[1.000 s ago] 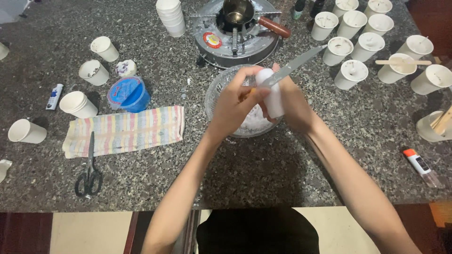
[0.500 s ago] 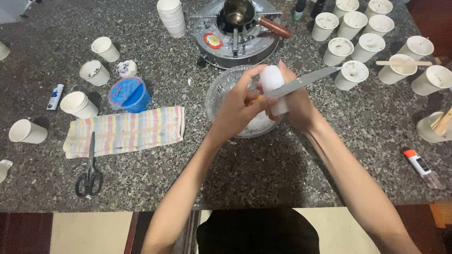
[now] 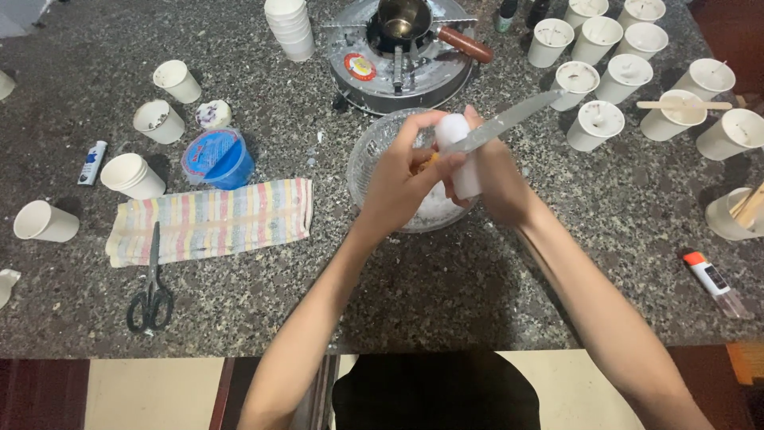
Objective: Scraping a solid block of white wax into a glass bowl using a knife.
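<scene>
A dark speckled stone countertop (image 3: 239, 334) fills the view, its near edge running along the bottom above a strip of pale floor. At the middle, the left hand (image 3: 402, 179) and the right hand (image 3: 497, 175) meet over a clear glass bowl (image 3: 368, 159) holding white shavings. The right hand's fingers wrap around a white candle block (image 3: 458, 155) held upright above the bowl; the left hand's fingers are pressed together on the handle of a knife (image 3: 509, 121) whose blade lies across the block and points toward the far right corner. Just behind the bowl, at the far edge, stands a round metal stove (image 3: 374, 76) with a small pot (image 3: 406, 16) on it. White paper cups (image 3: 605, 119) crowd the far right corner, more cups (image 3: 131, 175) scatter along the left side, and a stack (image 3: 290, 28) stands at the far edge. A striped cloth (image 3: 211, 219) lies left of the bowl, with a blue tub (image 3: 216, 159) behind it and scissors (image 3: 151, 287) at its near left end. A glue stick (image 3: 712, 283) rests near the right edge. The broadest bare stone lies along the near edge, in front of the bowl.
</scene>
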